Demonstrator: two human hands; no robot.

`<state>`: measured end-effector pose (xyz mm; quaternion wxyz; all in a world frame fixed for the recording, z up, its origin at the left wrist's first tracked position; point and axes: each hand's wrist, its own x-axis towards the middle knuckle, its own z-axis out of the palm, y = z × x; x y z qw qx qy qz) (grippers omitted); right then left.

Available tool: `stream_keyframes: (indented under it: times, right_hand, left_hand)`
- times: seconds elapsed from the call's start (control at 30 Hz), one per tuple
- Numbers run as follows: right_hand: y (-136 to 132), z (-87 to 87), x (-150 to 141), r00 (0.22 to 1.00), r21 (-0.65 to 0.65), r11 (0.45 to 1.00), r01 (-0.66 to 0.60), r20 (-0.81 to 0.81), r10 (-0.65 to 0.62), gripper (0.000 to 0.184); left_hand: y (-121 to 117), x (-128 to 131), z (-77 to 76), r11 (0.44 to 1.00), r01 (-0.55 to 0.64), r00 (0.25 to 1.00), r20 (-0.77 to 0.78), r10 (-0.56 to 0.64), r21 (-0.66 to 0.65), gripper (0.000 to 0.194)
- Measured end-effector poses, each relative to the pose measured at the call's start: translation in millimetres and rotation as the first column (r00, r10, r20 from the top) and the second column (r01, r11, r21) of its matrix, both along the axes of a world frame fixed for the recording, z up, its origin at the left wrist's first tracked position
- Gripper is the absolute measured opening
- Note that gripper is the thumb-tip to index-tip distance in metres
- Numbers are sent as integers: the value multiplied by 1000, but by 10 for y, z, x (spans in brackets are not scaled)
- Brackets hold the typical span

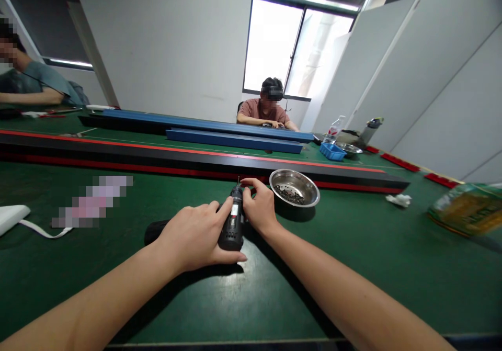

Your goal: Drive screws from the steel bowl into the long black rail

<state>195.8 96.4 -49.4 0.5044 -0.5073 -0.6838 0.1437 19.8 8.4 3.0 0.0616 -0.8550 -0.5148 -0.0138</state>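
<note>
Pale walls and a bright window stand behind the green table [196, 309], where one person [257, 111] sits at the far side and another person [43, 87] is at the far left. Near the middle, the left hand [190, 238] is wrapped over a black power driver [231, 230], fingers closed around its body, with the dark grip [155, 232] lying out to the left of them. The driver points away from the wearer, toward a long black-and-red bar [117, 152]. The right hand [261, 207] is bent beside the driver's front end, its thumb and index finger near the thin bit [238, 180]; whether they pinch it or are only close, I cannot tell. I judge that the step in hand is a small handling at the bit, and the next move calls for a steady left grip and fine work of the right fingertips. Just to the right of the right fingers stands a metal bowl [304, 184] with small dark pieces [288, 194] inside, so the right hand has not much room on that side before its rim. Beyond the fingertips, the bar closes the way forward near the bit. Toward the wearer there is wider open surface, up to the near edge of the table.
</note>
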Motion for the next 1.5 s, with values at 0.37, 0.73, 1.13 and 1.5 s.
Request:
stream_keyframes:
  times: [0.37, 0.73, 1.13, 1.5]
  right_hand:
    - [-32, 422, 747, 947, 250, 962, 107, 268, -175, 25]
    - [158, 439, 1050, 825, 16, 939, 343, 473, -310, 30]
    - [170, 469, 1178, 838, -138, 929, 344, 492, -237, 28]
    - [166, 461, 1260, 807, -332, 894, 302, 588, -54, 14]
  left_hand:
    - [17, -13, -23, 999, -1, 998, -65, 4, 40, 117]
    - [29, -36, -19, 1000, -2, 999, -51, 3, 9, 115]
    - [-25, -63, -9, 1000, 5, 999, -44, -5, 5, 117]
    - [-47, -69, -20, 1000, -17, 999, -33, 16, -17, 118]
